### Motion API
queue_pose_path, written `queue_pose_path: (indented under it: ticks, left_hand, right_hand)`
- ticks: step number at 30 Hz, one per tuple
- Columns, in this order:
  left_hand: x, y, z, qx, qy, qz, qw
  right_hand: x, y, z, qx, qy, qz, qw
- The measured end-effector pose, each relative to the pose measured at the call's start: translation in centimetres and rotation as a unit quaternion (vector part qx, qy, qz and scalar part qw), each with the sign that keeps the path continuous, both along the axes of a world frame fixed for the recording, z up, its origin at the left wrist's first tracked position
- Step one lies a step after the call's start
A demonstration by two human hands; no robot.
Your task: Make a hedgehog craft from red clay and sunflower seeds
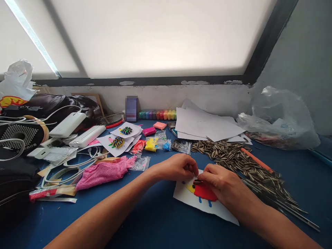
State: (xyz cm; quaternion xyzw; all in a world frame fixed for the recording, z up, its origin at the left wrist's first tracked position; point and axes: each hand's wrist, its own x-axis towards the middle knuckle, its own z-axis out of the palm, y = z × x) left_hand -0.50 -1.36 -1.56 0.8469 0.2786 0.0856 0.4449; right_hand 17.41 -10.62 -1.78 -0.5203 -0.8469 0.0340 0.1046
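A sheet of white paper (178, 192) lies in front of me, bearing a flat clay animal with a red body (204, 193), a yellow head (190, 187), dark dots and blue legs (210, 203). Dark striped sunflower seeds (197, 182) sit at the red body's upper left edge. My right hand (224, 181) pinches there, its fingertips at a seed, and covers the body's right side. My left hand (181, 167) hovers over the paper's top edge with curled fingers close to the right fingertips; whatever it pinches, if anything, is hidden.
A pile of sunflower seeds (241, 160) spreads to the right, with an orange stick (256, 159) on it. Behind are bagged clay pieces (151, 144), white sheets (207, 121) and finished seed-covered clay figures (116, 142). A pink cloth (103, 174), cables and power banks (87, 136) crowd the left.
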Motion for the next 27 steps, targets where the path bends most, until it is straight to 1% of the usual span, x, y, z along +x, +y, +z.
queue_pose_path:
  ticks: [5,8,15,20,22,24,26,27]
  left_hand:
    - [0.1,0.1,0.0,-0.012,0.0,-0.007,1.0]
    - [0.1,0.1,0.0,-0.003,0.0,-0.006,1.0]
    - [0.1,0.1,0.0,0.008,0.0,-0.007,1.0]
    - [0.1,0.0,0.0,0.012,-0.005,-0.002,1.0]
    - [0.1,0.0,-0.1,0.005,-0.009,-0.003,1.0]
    - [0.2,-0.1,-0.1,0.002,-0.007,0.001,1.0]
    - [0.3,-0.2,-0.1,0.022,-0.007,0.03,0.999]
    - [0.3,-0.2,-0.2,0.039,-0.01,0.05,0.998]
  right_hand:
    - [-0.1,0.0,0.1,-0.007,-0.003,-0.002,1.0]
    - [-0.1,0.0,0.2,-0.003,-0.006,0.0,1.0]
    - [0.2,0.0,-0.5,0.05,-0.033,0.008,0.998]
    - [0.2,-0.1,-0.5,0.06,-0.037,0.014,0.997]
    - [0.6,0.1,-0.4,0.068,-0.028,-0.005,0.997]
    - [1.5,0.6,-0.3,0.088,-0.011,-0.051,0.995]
    - [2.7,1.3,-0.4,0.113,0.005,-0.112,0.987]
    - [3.3,1.7,-0.5,0.119,0.008,-0.128,0.985]
